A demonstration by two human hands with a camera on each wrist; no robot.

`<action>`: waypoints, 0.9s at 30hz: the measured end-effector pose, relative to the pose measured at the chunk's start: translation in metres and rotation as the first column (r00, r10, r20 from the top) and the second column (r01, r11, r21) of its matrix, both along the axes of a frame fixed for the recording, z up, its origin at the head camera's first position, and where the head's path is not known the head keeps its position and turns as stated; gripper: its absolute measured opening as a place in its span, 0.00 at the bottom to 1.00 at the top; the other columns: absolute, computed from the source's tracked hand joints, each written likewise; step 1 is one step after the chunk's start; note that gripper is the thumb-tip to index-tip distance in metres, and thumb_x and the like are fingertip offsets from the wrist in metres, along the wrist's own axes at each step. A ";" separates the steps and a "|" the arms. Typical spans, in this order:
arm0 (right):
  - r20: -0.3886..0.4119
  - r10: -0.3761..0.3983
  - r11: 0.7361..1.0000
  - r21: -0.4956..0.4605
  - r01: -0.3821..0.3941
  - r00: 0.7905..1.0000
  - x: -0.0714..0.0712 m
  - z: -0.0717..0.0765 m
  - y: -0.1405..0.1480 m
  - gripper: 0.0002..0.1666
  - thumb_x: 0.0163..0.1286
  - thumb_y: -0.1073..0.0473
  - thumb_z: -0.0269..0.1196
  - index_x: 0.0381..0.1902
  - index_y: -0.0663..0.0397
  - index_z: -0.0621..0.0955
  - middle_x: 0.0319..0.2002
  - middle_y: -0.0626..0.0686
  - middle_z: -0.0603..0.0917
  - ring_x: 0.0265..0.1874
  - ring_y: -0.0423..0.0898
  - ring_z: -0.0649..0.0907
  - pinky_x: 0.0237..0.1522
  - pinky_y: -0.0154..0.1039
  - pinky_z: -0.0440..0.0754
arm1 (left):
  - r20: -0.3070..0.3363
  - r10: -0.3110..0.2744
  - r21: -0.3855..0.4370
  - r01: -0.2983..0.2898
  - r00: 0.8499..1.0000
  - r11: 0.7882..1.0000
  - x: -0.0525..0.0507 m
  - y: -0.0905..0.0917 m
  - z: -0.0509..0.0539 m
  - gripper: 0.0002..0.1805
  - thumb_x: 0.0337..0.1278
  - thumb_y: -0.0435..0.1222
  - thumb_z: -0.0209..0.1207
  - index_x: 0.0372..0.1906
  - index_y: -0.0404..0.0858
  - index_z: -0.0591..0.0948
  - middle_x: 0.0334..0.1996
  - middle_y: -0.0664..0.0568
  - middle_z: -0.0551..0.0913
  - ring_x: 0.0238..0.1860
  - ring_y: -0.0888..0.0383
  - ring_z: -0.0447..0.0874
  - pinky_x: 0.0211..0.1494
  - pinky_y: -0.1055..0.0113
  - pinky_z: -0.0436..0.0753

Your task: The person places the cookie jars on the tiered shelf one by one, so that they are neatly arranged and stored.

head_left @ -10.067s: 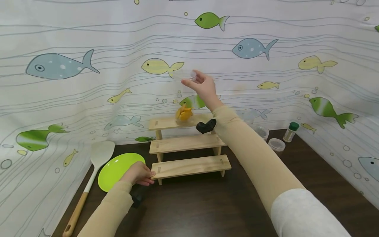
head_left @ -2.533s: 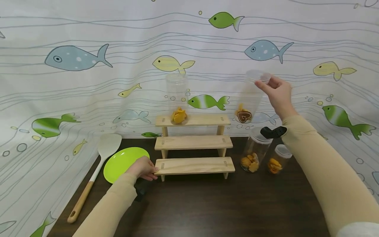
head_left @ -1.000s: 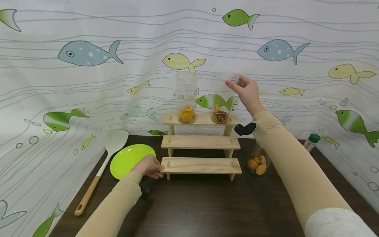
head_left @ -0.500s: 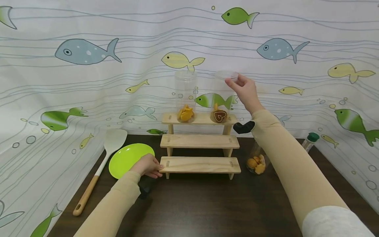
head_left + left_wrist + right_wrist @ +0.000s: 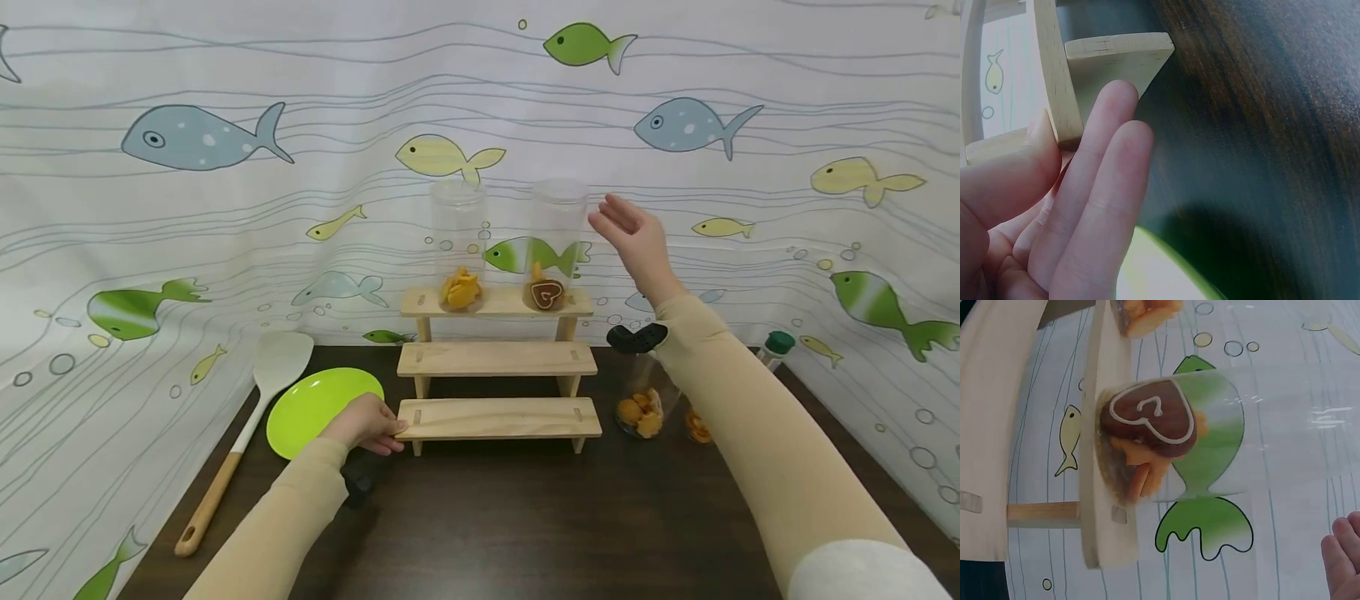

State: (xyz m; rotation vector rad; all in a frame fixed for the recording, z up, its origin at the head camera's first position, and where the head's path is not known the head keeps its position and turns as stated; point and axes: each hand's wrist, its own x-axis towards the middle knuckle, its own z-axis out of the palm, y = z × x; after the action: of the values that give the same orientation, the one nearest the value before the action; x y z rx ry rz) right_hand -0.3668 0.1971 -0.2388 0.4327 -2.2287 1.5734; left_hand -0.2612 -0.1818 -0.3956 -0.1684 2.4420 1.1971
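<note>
Left of the gripping hand, a spatula [image 5: 251, 425] with a white head and wooden handle lies beyond a lime-green plate [image 5: 300, 417], which is close by and partly covered by that arm. Left hand [image 5: 367, 423]: thumb and fingers pinch the near left corner of the three-tier wooden stand [image 5: 497, 358], at its lowest board. Up and to the right of this grip, on the top board, stand two clear upright jars: the first jar [image 5: 458, 242] with yellow pieces at its base, then the second jar [image 5: 557, 242] with a brown heart-shaped cookie. Right hand [image 5: 633, 242]: empty, fingers extended and apart from the second jar, just right of its upper part. Below the right hand, on the dark tabletop [image 5: 495, 525], stands a cookie jar [image 5: 641, 410]; farther right, a green-capped bottle [image 5: 777, 343] is partly hidden by the sleeve
</note>
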 end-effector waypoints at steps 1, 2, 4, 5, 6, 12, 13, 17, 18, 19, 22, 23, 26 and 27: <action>-0.001 0.003 1.000 0.000 -0.003 1.000 0.003 -0.001 0.004 0.40 0.66 0.45 0.62 0.70 0.54 0.64 0.68 0.56 0.68 0.66 0.46 0.70 0.67 0.43 0.68 | -0.002 -0.004 -0.001 0.004 1.000 1.000 0.000 0.000 0.000 0.12 0.60 0.31 0.59 0.37 0.22 0.81 0.26 0.41 0.85 0.29 0.51 0.88 0.35 0.60 0.87; 0.001 0.006 1.000 0.006 -0.006 1.000 0.006 -0.003 0.009 0.39 0.66 0.46 0.61 0.70 0.54 0.64 0.68 0.55 0.68 0.66 0.46 0.69 0.67 0.43 0.68 | -0.006 -0.008 -0.002 0.008 1.000 1.000 -0.001 0.001 0.000 0.12 0.60 0.31 0.59 0.37 0.21 0.81 0.26 0.41 0.85 0.29 0.50 0.88 0.35 0.60 0.87; 0.007 0.013 1.000 0.009 -0.013 1.000 0.012 -0.006 0.017 0.39 0.67 0.46 0.61 0.70 0.55 0.64 0.68 0.55 0.68 0.66 0.47 0.69 0.67 0.44 0.68 | -0.014 -0.019 -0.001 0.019 1.000 1.000 -0.001 0.001 0.001 0.13 0.60 0.32 0.60 0.38 0.21 0.81 0.26 0.41 0.85 0.30 0.50 0.88 0.35 0.60 0.87; 0.017 0.012 1.000 0.019 -0.012 1.000 0.015 -0.008 0.022 0.39 0.67 0.46 0.61 0.70 0.54 0.64 0.68 0.55 0.68 0.67 0.47 0.69 0.67 0.44 0.68 | -0.017 -0.023 -0.001 0.023 1.000 1.000 -0.001 0.001 0.001 0.13 0.59 0.32 0.60 0.37 0.21 0.81 0.26 0.41 0.85 0.30 0.50 0.88 0.35 0.60 0.87; 0.024 0.011 0.999 0.031 -0.012 1.000 0.017 -0.010 0.026 0.39 0.67 0.46 0.61 0.70 0.54 0.64 0.68 0.55 0.68 0.67 0.47 0.69 0.67 0.44 0.68 | -0.021 -0.029 -0.003 0.029 0.999 1.000 0.000 0.002 0.001 0.13 0.59 0.32 0.60 0.37 0.21 0.81 0.26 0.41 0.85 0.30 0.49 0.88 0.35 0.60 0.87; 0.074 0.019 0.996 0.080 -0.025 0.997 0.027 -0.021 0.050 0.39 0.68 0.47 0.60 0.70 0.56 0.63 0.68 0.56 0.67 0.67 0.48 0.68 0.66 0.41 0.69 | -0.018 -0.029 -0.015 0.029 0.999 0.999 0.001 0.001 0.002 0.12 0.59 0.31 0.59 0.37 0.21 0.81 0.26 0.42 0.84 0.31 0.48 0.88 0.36 0.59 0.87; 0.080 0.021 0.996 0.084 -0.027 0.997 0.028 -0.023 0.053 0.38 0.68 0.47 0.60 0.70 0.56 0.63 0.68 0.56 0.67 0.67 0.49 0.68 0.65 0.41 0.69 | -0.016 -0.026 -0.015 0.026 1.000 1.000 0.001 0.000 0.002 0.12 0.60 0.31 0.59 0.37 0.21 0.81 0.26 0.42 0.84 0.31 0.48 0.88 0.36 0.59 0.87; 0.087 -0.005 0.991 0.130 -0.007 0.996 0.035 -0.032 0.065 0.37 0.69 0.48 0.59 0.70 0.56 0.64 0.68 0.56 0.67 0.67 0.50 0.68 0.65 0.44 0.69 | -0.016 -0.032 -0.005 0.032 0.999 0.999 0.002 -0.001 0.003 0.12 0.61 0.31 0.58 0.38 0.20 0.80 0.27 0.41 0.85 0.31 0.48 0.88 0.36 0.58 0.87; 0.088 -0.014 0.989 0.147 0.001 0.996 0.037 -0.034 0.068 0.37 0.69 0.48 0.59 0.70 0.56 0.64 0.68 0.56 0.68 0.67 0.50 0.69 0.65 0.45 0.69 | -0.016 -0.036 -0.002 0.036 0.999 0.999 0.003 -0.001 0.004 0.13 0.61 0.31 0.58 0.38 0.20 0.80 0.27 0.41 0.85 0.31 0.48 0.88 0.36 0.58 0.87; 0.091 -0.020 0.987 0.159 0.006 0.996 0.038 -0.036 0.071 0.37 0.69 0.48 0.59 0.70 0.56 0.64 0.68 0.56 0.68 0.67 0.50 0.69 0.65 0.46 0.69 | -0.015 -0.033 0.001 0.033 0.999 0.999 0.003 -0.001 0.004 0.13 0.61 0.31 0.58 0.38 0.20 0.80 0.26 0.42 0.85 0.31 0.48 0.88 0.36 0.58 0.87; 0.102 -0.033 0.981 0.195 0.013 0.994 0.044 -0.041 0.079 0.36 0.69 0.48 0.59 0.70 0.56 0.64 0.68 0.56 0.68 0.66 0.51 0.69 0.65 0.45 0.70 | -0.011 -0.028 0.004 0.028 1.000 1.000 0.003 -0.001 0.004 0.12 0.61 0.30 0.58 0.38 0.20 0.80 0.26 0.42 0.85 0.31 0.49 0.88 0.36 0.58 0.87; 0.103 -0.035 0.979 0.201 0.014 0.994 0.046 -0.043 0.083 0.36 0.69 0.48 0.59 0.70 0.56 0.64 0.68 0.56 0.68 0.66 0.51 0.69 0.65 0.43 0.70 | -0.009 -0.028 0.005 0.028 1.000 1.000 0.003 -0.001 0.004 0.12 0.61 0.30 0.58 0.38 0.20 0.80 0.26 0.42 0.85 0.31 0.49 0.88 0.36 0.58 0.87; 0.113 -0.049 0.975 0.220 0.023 0.992 0.053 -0.050 0.092 0.35 0.70 0.49 0.59 0.70 0.56 0.64 0.67 0.57 0.68 0.66 0.51 0.69 0.62 0.33 0.72 | -0.009 -0.030 0.006 0.030 1.000 1.000 0.003 -0.001 0.003 0.12 0.61 0.30 0.58 0.38 0.20 0.80 0.26 0.40 0.85 0.31 0.49 0.88 0.36 0.58 0.87; 0.116 -0.049 0.975 0.223 0.022 0.992 0.055 -0.053 0.095 0.35 0.70 0.49 0.58 0.70 0.56 0.64 0.67 0.58 0.68 0.66 0.52 0.70 0.60 0.30 0.73 | -0.009 -0.036 0.006 0.036 0.999 0.999 0.003 -0.001 0.003 0.12 0.61 0.30 0.58 0.38 0.19 0.79 0.27 0.40 0.85 0.31 0.49 0.88 0.36 0.58 0.87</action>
State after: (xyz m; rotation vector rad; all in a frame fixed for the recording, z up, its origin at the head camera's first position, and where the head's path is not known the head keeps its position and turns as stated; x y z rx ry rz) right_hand -0.3120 0.2923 -0.2921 0.3641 -2.5028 1.3711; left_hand -0.2585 -0.1825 -0.3923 -0.1175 2.4383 1.1923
